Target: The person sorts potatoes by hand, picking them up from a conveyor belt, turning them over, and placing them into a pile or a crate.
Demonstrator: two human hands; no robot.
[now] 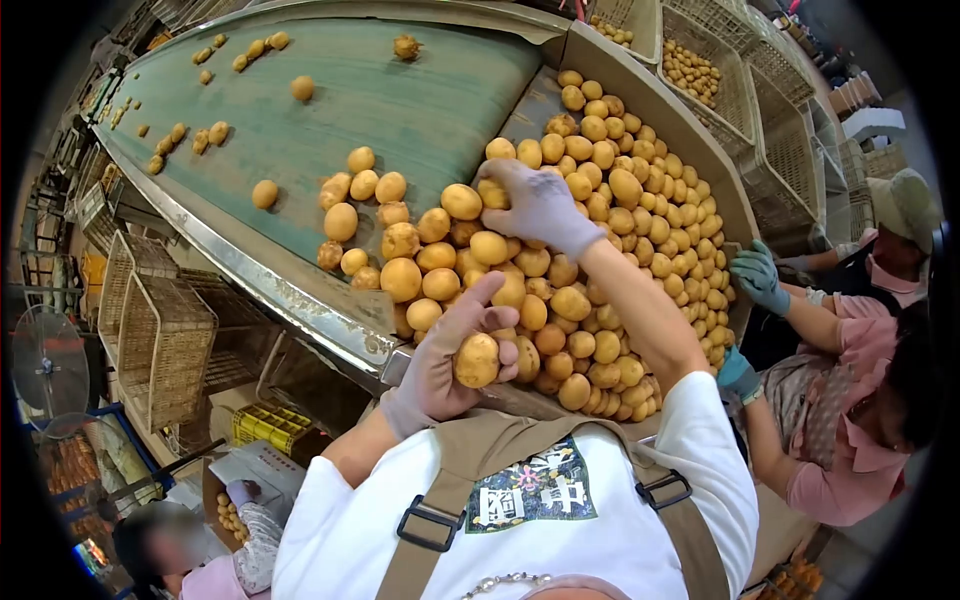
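My left hand (pixel 441 362), in a pale glove, is closed around a round yellow potato (pixel 476 360) just in front of my chest. Farther forward, my right hand (pixel 541 205) wears a similar glove with a dirty back. Its fingers are curled over another potato (pixel 492 194) at the lower edge of the belt. Around and beneath both hands lies a dense heap of potatoes (pixel 610 240), partly covered by my right forearm. Several more potatoes lie loose on the green conveyor belt (pixel 370 90), one of them lumpy and rough (pixel 406 47).
A metal rail (pixel 290 300) edges the belt, and a raised wall (pixel 690 130) bounds the heap. Plastic crates (pixel 175 340) stand at left, others (pixel 705 75) at upper right. Co-workers' gloved hands (pixel 760 278) are at the heap's right side; another person (pixel 200 550) is lower left.
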